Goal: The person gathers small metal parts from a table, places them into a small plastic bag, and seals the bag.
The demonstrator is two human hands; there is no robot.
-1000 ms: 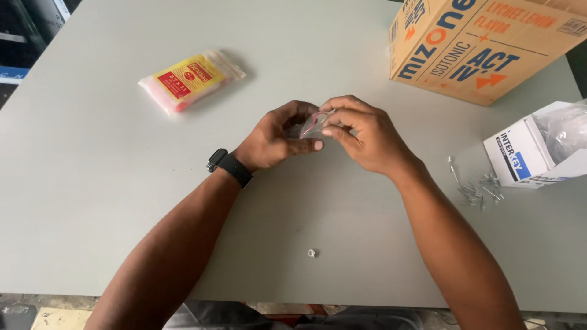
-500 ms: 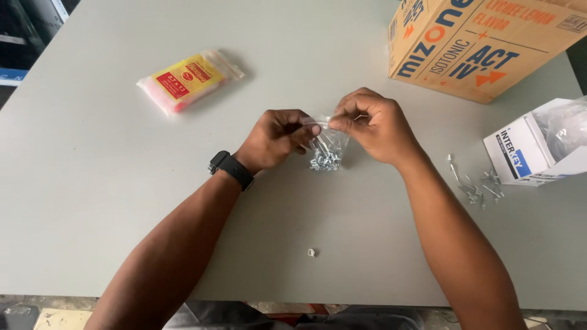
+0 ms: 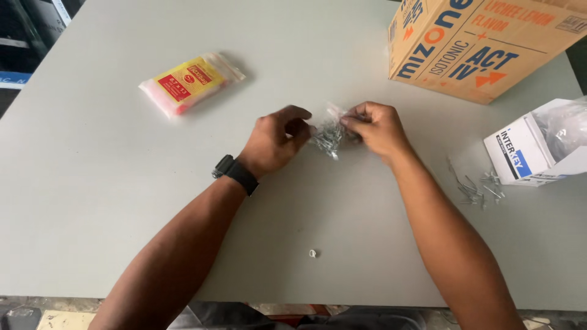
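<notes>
2 hands, left hand & right hand, fingers pinching small clear bag w/ metal screws inside.

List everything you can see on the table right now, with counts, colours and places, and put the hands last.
small clear bag of screws: one, clear with silvery metal, held between both hands at table centre
packet of bags: one, yellow and red label, far left
cardboard box: one, brown with blue and orange print, far right
small carton: one, white and blue, open, right edge
loose screws: small pile, silvery, beside the carton
small white bit: one, near edge
table: one, grey
wristwatch: one, black, left wrist
left hand: pinching the bag
right hand: pinching the bag
</notes>
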